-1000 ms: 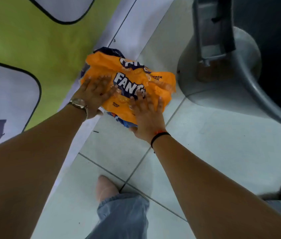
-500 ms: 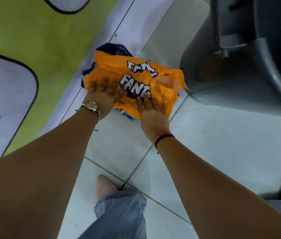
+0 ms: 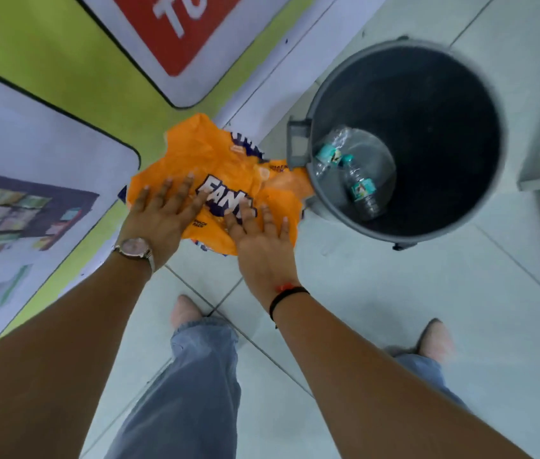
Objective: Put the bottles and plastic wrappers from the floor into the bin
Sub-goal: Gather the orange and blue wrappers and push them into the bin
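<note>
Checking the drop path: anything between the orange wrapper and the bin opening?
Nothing visible. The orange wrapper, under the left hand and right hand, has its right edge at the bin rim. The mouth is open; only two clear bottles lie inside.

Bin (image 3: 323, 104) mouth stands open; bottles (image 3: 359, 185) low inside.

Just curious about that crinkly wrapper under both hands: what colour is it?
Bright orange, with white lettering outlined in dark blue. The wrapper shows only in the head view.
</note>
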### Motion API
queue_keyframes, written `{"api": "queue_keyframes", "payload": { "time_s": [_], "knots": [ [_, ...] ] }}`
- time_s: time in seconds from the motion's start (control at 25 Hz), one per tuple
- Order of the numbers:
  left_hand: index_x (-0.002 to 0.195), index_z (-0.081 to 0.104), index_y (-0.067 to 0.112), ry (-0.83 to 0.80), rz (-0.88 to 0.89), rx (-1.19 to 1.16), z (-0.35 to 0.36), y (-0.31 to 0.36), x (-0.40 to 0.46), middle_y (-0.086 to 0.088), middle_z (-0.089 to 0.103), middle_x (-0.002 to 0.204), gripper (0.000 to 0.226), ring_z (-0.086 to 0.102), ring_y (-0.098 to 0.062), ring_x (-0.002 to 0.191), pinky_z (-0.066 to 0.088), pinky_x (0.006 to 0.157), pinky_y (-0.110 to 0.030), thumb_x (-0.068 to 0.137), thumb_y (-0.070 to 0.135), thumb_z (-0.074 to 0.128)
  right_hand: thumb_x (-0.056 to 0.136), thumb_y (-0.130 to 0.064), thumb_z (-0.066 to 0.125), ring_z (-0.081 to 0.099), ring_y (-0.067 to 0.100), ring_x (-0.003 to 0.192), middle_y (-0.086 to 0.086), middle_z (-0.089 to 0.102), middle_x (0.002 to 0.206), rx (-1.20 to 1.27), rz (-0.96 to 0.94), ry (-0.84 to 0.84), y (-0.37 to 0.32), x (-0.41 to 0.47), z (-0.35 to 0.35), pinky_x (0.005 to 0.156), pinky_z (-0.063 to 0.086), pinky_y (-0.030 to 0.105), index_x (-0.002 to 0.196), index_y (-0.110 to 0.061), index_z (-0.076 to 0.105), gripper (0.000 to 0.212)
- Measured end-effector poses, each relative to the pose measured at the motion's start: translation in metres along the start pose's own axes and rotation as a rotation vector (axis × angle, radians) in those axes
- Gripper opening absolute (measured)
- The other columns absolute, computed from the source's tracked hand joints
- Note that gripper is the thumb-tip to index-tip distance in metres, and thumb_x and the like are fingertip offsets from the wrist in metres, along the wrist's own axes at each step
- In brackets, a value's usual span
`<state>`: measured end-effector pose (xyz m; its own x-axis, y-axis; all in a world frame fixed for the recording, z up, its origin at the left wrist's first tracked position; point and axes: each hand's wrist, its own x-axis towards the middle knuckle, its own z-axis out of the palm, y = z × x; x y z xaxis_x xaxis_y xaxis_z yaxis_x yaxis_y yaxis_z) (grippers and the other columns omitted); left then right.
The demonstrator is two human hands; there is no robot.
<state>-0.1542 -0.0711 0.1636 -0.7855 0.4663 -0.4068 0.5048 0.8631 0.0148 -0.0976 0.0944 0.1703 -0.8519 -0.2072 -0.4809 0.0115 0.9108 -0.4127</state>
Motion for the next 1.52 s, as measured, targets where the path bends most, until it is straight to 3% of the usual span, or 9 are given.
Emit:
{"api": "queue_keyframes", "payload": {
  "time_s": [0.16, 0.32, 0.52, 0.6, 0.76, 1.0, 1.28, 1.4, 1.52],
  "knots": [
    [0.134, 0.033, 0.013, 0.072, 0.004, 0.084, -0.100, 0.006, -0.032, -0.027, 0.037, 0.139, 0.059, 0.039, -0.054, 0.121, 0.029, 0.096, -0.066, 0.080, -0.007, 0.048, 0.098, -0.014, 0.033, 0.019, 0.042, 0.139, 0.014, 0.016, 0.156, 0.055, -0.043, 0.001, -0.031, -0.038, -0.075, 0.109, 0.020, 0.061, 0.145, -0.018, 0.016, 0.050],
    [0.124, 0.040, 0.013, 0.208, 0.087, 0.269, -0.190, 0.006, -0.046, -0.029, 0.061, 0.115, 0.052, 0.060, -0.054, 0.092, 0.044, 0.076, -0.068, 0.074, 0.011, 0.025, 0.098, -0.013, 0.032, 0.019, 0.043, 0.138, 0.016, 0.019, 0.155, 0.100, -0.081, 0.080, -0.053, -0.064, -0.136, 0.108, 0.024, 0.060, 0.145, -0.018, 0.014, 0.051],
    [0.124, 0.044, 0.013, 0.226, 0.134, 0.307, -0.229, 0.060, -0.012, -0.024, 0.063, 0.114, 0.055, 0.061, -0.051, 0.093, 0.045, 0.073, -0.069, 0.073, 0.012, 0.025, 0.098, -0.017, 0.035, 0.002, 0.041, 0.142, 0.009, 0.004, 0.158, -0.060, -0.070, 0.179, 0.007, -0.072, -0.191, 0.111, 0.007, 0.063, 0.146, -0.025, 0.005, 0.057],
    [0.130, 0.040, 0.014, 0.241, 0.142, 0.253, -0.223, 0.101, 0.023, -0.023, 0.055, 0.126, 0.054, 0.056, -0.050, 0.105, 0.040, 0.078, -0.072, 0.078, 0.012, 0.027, 0.098, -0.022, 0.033, 0.000, 0.042, 0.142, 0.007, 0.000, 0.158, -0.159, -0.011, 0.215, 0.060, -0.077, -0.197, 0.110, 0.003, 0.064, 0.145, -0.027, 0.000, 0.058],
    [0.127, -0.028, 0.030, 0.035, 0.177, 0.199, -0.170, 0.166, 0.094, -0.004, -0.007, 0.155, 0.067, 0.004, -0.034, 0.140, 0.008, 0.105, -0.067, 0.093, 0.022, 0.029, 0.099, -0.020, 0.033, 0.004, 0.041, 0.142, 0.006, 0.002, 0.158, -0.237, 0.153, 0.161, 0.154, -0.083, -0.176, 0.111, 0.005, 0.063, 0.145, -0.027, -0.005, 0.060],
    [0.135, -0.023, 0.030, -0.124, 0.153, 0.240, -0.084, 0.204, 0.148, -0.008, -0.025, 0.151, 0.085, -0.016, -0.037, 0.138, -0.009, 0.104, -0.066, 0.086, 0.050, 0.043, 0.098, -0.020, 0.037, 0.004, 0.038, 0.143, 0.006, -0.001, 0.158, -0.245, 0.199, -0.047, 0.228, -0.046, -0.119, 0.115, 0.004, 0.055, 0.145, -0.027, -0.004, 0.063],
    [0.134, -0.025, 0.032, -0.416, 0.104, 0.241, -0.009, 0.199, 0.190, -0.008, -0.034, 0.147, 0.104, -0.025, -0.037, 0.135, -0.012, 0.105, -0.064, 0.072, 0.068, 0.050, 0.099, -0.027, 0.036, 0.007, 0.040, 0.142, 0.010, 0.000, 0.158, -0.366, 0.237, -0.346, 0.249, 0.017, -0.076, 0.113, 0.005, 0.059, 0.146, -0.025, -0.001, 0.060],
    [0.130, -0.033, 0.031, -0.582, 0.115, 0.243, 0.000, 0.202, 0.210, -0.007, -0.043, 0.142, 0.121, -0.035, -0.036, 0.130, -0.017, 0.102, -0.064, 0.059, 0.079, 0.053, 0.094, -0.035, 0.046, 0.002, 0.038, 0.143, 0.011, -0.007, 0.158, -0.363, 0.283, -0.492, 0.256, 0.040, -0.072, 0.114, 0.002, 0.060, 0.146, -0.022, -0.008, 0.075],
    [0.134, -0.027, 0.029, -0.587, 0.112, 0.143, 0.001, 0.207, 0.218, -0.007, -0.037, 0.146, 0.109, -0.032, -0.031, 0.133, -0.021, 0.104, -0.058, 0.064, 0.084, 0.035, 0.085, -0.046, 0.057, -0.004, 0.034, 0.144, 0.012, -0.010, 0.157, -0.361, 0.293, -0.555, 0.260, 0.047, -0.074, 0.114, -0.003, 0.060, 0.145, -0.021, -0.010, 0.094]
  ]
}}
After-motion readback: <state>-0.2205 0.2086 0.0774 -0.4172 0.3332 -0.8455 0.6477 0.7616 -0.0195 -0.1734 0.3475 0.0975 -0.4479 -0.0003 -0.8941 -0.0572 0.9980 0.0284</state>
